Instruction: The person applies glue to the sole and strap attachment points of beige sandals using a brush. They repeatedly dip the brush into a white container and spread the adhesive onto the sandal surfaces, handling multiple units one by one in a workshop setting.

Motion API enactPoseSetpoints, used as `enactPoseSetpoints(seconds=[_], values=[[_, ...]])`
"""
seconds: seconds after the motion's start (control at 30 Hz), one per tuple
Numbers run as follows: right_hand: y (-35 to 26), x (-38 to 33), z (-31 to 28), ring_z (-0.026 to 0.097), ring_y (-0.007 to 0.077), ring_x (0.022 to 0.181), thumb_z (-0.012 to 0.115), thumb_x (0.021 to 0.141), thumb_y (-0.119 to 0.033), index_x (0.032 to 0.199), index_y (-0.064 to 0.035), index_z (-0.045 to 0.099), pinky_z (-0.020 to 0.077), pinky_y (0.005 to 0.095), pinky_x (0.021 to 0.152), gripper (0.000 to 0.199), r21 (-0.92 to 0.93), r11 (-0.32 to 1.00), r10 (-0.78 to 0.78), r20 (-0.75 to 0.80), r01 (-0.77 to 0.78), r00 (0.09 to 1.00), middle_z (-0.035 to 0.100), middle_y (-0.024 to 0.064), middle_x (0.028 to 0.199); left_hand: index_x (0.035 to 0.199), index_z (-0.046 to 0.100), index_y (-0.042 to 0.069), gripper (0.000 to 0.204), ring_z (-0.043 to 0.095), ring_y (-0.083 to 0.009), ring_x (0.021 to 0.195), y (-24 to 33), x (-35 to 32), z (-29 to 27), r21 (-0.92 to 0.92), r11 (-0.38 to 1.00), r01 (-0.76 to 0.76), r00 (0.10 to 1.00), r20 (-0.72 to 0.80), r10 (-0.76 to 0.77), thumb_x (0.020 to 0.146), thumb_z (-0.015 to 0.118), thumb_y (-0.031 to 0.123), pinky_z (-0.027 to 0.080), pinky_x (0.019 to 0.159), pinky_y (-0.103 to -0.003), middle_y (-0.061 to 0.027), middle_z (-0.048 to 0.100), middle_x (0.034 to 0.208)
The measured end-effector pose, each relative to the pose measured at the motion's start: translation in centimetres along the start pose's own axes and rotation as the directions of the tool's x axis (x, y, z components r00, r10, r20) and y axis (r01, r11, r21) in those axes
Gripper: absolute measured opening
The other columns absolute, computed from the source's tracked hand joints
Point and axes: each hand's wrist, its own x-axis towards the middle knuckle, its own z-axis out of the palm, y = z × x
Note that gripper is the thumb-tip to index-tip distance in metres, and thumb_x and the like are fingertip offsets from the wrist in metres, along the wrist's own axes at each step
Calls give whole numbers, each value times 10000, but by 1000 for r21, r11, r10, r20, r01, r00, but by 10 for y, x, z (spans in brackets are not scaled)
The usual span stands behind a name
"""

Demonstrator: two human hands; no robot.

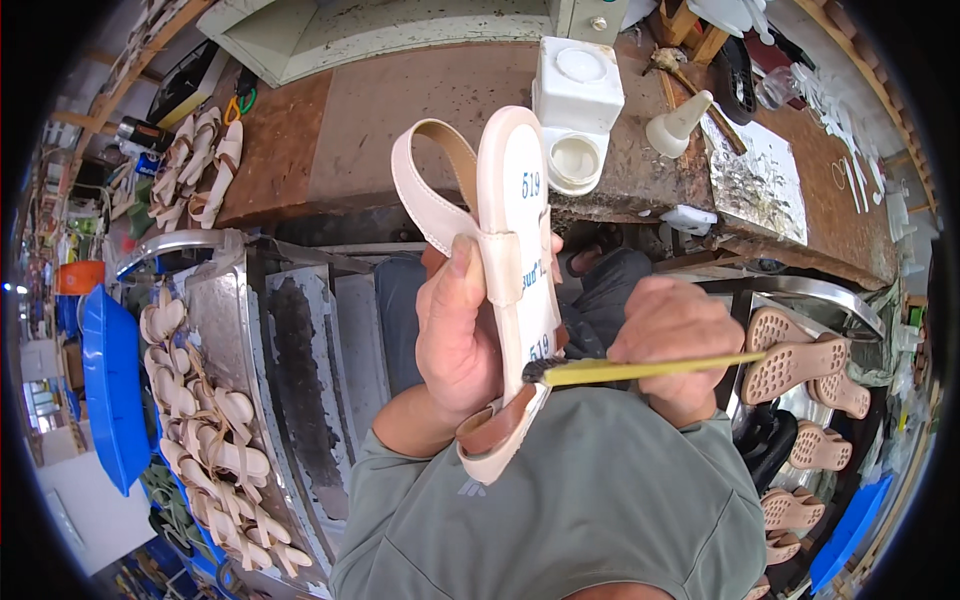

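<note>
The left hand [455,330] grips a cream strappy leather sandal [510,280] upright above the lap, clear of the brown workbench edge [420,205]. The right hand [675,345] pinches a yellow-handled brush [640,370] against its sole. A white square pot [578,110] sits open, showing pale contents.

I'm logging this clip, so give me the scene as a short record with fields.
left hand: holds a pale sandal upright, sole side facing the camera
right hand: holds a yellow brush, bristles at the sandal's sole
bench: white jar, nozzle bottle
left: pile of sandal uppers
right: tan soles
</note>
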Motion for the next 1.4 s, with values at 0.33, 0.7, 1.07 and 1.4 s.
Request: enactPoseSetpoints(seconds=[0.33, 0.7, 1.07, 1.4], values=[[12, 38, -1, 592, 211, 572, 674, 700, -7, 830, 47, 652, 459, 300, 511, 143, -274, 959, -78, -15, 71, 997, 647, 129, 727, 1179, 442, -84, 524, 583, -194, 691, 1, 1, -9, 42, 990, -134, 989, 75, 131, 949, 315, 370, 494, 564, -291, -193, 582, 952], [66, -13, 2, 514, 75, 616, 557, 892, -282, 1013, 7, 586, 403, 208, 557, 315, 330, 456, 808, 235, -826, 540, 571, 24, 676, 1248, 402, -13, 476, 562, -214, 954, 17, 56, -26, -87, 811, -578, 816, -41, 577, 956, 298, 347, 473, 827, -346, -183, 545, 1119], [71, 1, -22, 450, 68, 494, 612, 855, -290, 697, -67, 569, 363, 201, 510, 277, 361, 454, 815, 200, -815, 543, 497, -12, 546, 937, 602, -60, 413, 567, -183, 773, 23, 34, -87, 561, 649, -514, 789, 606, 102, 907, 487, 335, 409, 653, -255, -103, 610, 855], [105, -1, -83, 588, 95, 599, 564, 902, -238, 923, 34, 630, 470, 195, 530, 281, 64, 627, 712, -451, -777, 538, 642, 73, 752, 934, 609, -68, 271, 532, -154, 795, -18, 68, -126, 650, 694, -311, 948, 164, 272, 896, 436, 137, 398, 717, -264, -108, 603, 894]])
